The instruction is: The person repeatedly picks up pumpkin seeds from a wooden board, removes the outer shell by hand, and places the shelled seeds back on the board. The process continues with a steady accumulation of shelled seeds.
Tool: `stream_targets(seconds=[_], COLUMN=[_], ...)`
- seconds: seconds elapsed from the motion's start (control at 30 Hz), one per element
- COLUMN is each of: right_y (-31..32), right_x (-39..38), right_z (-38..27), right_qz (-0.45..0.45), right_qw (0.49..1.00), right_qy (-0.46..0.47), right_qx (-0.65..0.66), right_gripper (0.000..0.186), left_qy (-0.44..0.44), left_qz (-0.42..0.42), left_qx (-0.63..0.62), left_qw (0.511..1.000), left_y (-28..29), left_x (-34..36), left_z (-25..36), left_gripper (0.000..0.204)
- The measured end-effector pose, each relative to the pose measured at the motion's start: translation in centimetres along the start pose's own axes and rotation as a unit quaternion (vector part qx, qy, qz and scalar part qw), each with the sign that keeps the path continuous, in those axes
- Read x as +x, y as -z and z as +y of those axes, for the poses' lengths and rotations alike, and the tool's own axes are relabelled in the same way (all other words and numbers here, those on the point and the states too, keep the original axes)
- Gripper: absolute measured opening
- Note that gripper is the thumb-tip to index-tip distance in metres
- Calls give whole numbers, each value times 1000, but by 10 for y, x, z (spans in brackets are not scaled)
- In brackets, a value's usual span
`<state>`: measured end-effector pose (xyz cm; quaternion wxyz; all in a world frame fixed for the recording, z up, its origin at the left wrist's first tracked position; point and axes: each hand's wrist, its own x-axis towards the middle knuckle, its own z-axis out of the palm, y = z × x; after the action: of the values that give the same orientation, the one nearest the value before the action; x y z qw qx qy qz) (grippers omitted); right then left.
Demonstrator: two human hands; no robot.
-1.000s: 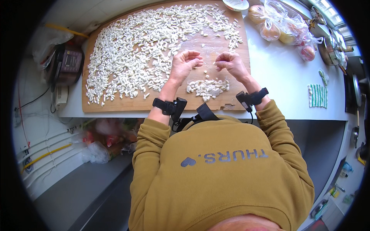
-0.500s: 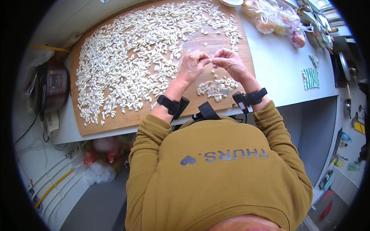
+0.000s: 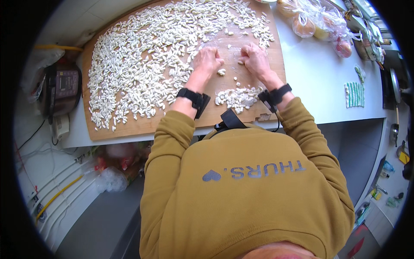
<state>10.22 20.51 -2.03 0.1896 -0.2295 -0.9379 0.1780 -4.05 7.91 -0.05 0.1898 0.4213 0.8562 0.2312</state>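
My left hand (image 3: 208, 59) is curled closed just above the wooden board (image 3: 142, 125). Facing it across a short gap, my right hand (image 3: 255, 59) is closed too, its thumb and fingers bent together. Anything inside either hand is hidden. Many small white pieces, dough-like and pointed at the ends (image 3: 129, 64), cover the board's left and far parts. Closer to my body lies a small heap of chunkier white pieces (image 3: 238, 98), with a few loose ones between it and my hands. A whitish, film-like patch (image 3: 210, 44) shows beside my left hand.
Bagged round produce (image 3: 321, 23) sits at the far right of the white counter (image 3: 315, 86). A green-striped cloth (image 3: 355, 94) lies near its right end. On the left stands a dark cooker with a control panel (image 3: 64, 86). Plastic bags (image 3: 113, 179) are below the counter.
My fingertips, which met over the board, are now apart. Both hands have moved slightly away from my body, and their fingers have curled in. The whole view has shifted a little.
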Motion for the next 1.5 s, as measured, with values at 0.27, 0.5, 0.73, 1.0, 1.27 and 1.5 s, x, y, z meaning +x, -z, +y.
stream_targets(seconds=[0.27, 0.5, 0.73, 1.0, 1.27, 1.5], right_y=[9, 24, 26, 12, 27, 36], right_x=[5, -14, -29, -25, -22, -18], right_z=[21, 4, -29, -29, -32, -26], right_qz=[-64, 145, -56, -8, -44, -120], right_qw=[931, 973, 894, 924, 819, 659], right_qy=[-159, 29, -48, -64, -164, -260], right_qx=[324, 179, 442, 377, 549, 696], right_gripper=[39, 47, 21, 14, 12, 12], left_qy=[-59, 38, 113, 72, -4, -115], left_qz=[34, 40, -117, -149, -81, -17], left_qx=[-93, -192, -697, -760, -524, -434], left_qw=[993, 980, 698, 629, 848, 894], left_y=[-13, -2, 4, 2, 0, -1], left_x=[21, 17, -25, -36, -49, -41], left_z=[-10, -5, 25, 30, 27, 24], left_gripper=[16, 29, 48, 47, 26, 12])
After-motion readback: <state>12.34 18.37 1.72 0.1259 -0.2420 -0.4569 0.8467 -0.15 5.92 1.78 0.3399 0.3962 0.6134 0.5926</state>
